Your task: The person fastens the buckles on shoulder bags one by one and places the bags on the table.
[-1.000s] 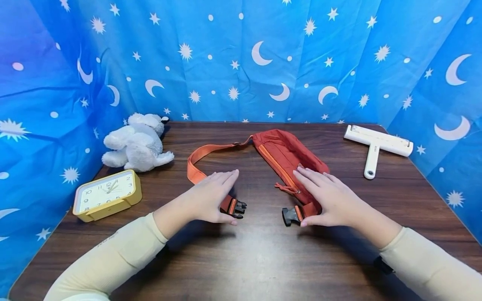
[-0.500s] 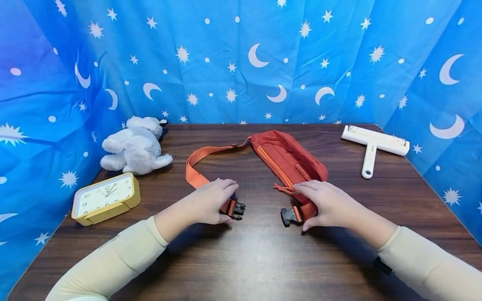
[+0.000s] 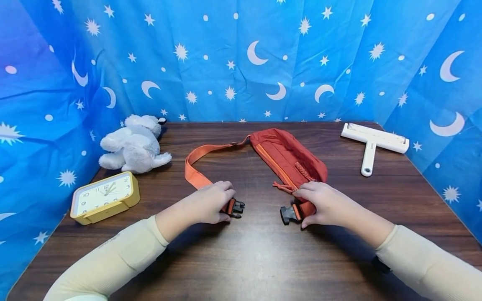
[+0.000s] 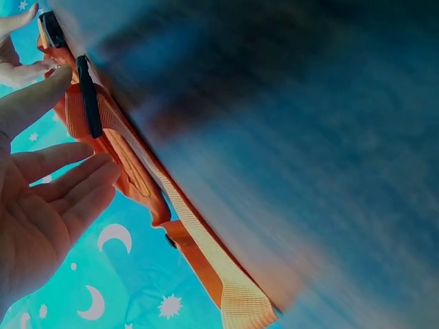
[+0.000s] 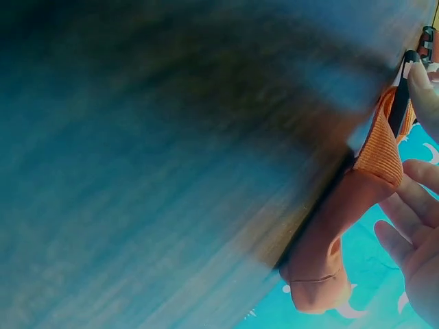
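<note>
A rust-red waist bag (image 3: 280,146) with an orange zip lies on the table, its orange strap (image 3: 196,161) looped to the left. My left hand (image 3: 212,202) hovers over the strap end beside the pronged black buckle half (image 3: 237,207). In the left wrist view, its fingers (image 4: 89,181) are nearly straight, and a gap separates them from the thumb. My right hand (image 3: 327,205) arches over the short strap behind the socket buckle half (image 3: 289,214). The right wrist view shows its thumb close to that buckle half (image 5: 405,89), with loosely bent fingers (image 5: 411,205) apart from it.
On the left are a yellow alarm clock (image 3: 105,198) and a grey plush toy (image 3: 133,144). A white T-shaped tool (image 3: 374,140) with a wide head lies at the back right. A blue curtain (image 3: 226,42) with moons and stars surrounds the dark wooden table (image 3: 256,259).
Both hands have lowered toward the strap ends, and thumbs and fingers have drawn closer together. The bag and the buckle halves lie about where they were; the head view has shifted slightly.
</note>
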### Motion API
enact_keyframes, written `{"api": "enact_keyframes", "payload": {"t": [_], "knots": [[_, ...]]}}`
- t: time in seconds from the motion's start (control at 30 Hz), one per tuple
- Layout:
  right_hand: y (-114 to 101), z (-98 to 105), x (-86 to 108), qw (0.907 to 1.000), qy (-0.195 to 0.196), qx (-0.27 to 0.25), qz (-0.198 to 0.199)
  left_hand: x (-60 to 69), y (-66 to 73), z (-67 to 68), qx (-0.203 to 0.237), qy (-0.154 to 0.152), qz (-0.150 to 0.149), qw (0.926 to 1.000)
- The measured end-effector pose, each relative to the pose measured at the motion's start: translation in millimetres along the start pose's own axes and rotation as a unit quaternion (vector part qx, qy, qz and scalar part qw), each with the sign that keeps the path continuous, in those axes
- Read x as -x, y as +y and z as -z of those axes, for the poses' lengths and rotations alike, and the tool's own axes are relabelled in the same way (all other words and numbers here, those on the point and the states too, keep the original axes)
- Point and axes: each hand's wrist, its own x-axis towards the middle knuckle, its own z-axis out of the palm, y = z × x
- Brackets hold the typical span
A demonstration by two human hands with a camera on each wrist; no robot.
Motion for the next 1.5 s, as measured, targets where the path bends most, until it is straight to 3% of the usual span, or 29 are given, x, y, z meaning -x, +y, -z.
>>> {"api": "enact_keyframes", "payload": {"t": [0.4,0.87,1.2,1.5], "knots": [[4.8,-5.2,-3.8,0.9991,0.006,-0.019,0.038,-4.2,-2.1,2.9,-0.019,-0.014,0.012,0.9996],[-0.1,-2.9,-10.0,0.9987,-0.019,-0.012,0.045,-9.5,1.4,2.7,-0.029,-0.070,0.056,0.9956],[-1.7,-4.6,-9.3,0.9976,-0.044,-0.019,0.050,-9.9,1.0,-2.0,-0.025,-0.073,0.046,0.9959],[2.7,-7.0,-10.4,0.9966,-0.031,-0.025,0.072,-8.9,-0.9,-2.0,-0.009,-0.055,0.039,0.9977]]}}
